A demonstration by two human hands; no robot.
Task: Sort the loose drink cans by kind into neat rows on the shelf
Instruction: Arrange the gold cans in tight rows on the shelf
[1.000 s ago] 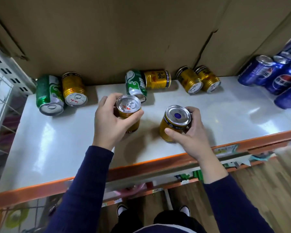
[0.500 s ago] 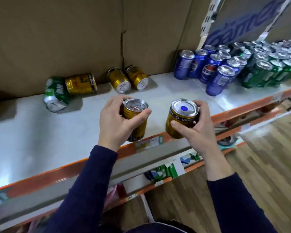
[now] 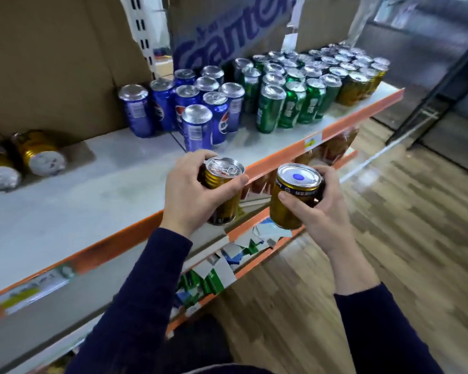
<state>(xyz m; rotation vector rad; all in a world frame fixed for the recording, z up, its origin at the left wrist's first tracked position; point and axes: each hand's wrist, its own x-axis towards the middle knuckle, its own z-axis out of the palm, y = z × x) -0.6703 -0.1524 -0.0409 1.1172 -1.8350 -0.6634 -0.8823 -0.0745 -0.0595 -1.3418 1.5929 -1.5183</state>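
Observation:
My left hand point(image 3: 192, 195) grips an upright gold can point(image 3: 223, 193) over the shelf's front edge. My right hand point(image 3: 319, 209) grips a second gold can point(image 3: 289, 201) with a blue dot on its lid, held in the air just off the shelf point(image 3: 92, 190). Two gold cans point(image 3: 38, 153) lie on their sides at the far left of the shelf. Upright blue cans point(image 3: 192, 109) stand in rows at the back, green cans point(image 3: 289, 101) to their right, and upright gold cans point(image 3: 360, 82) at the far right end.
Brown cardboard point(image 3: 52, 63) backs the shelf. An orange strip point(image 3: 335, 128) with price tags runs along the front edge. A lower shelf point(image 3: 227, 255) holds small cartons. Wooden floor point(image 3: 389, 238) lies to the right, with a dark metal frame point(image 3: 430, 103) beyond.
Both hands have lifted their gold cans off the shelf and carried them right along its front edge. The view has swung right, bringing the sorted rows into sight.

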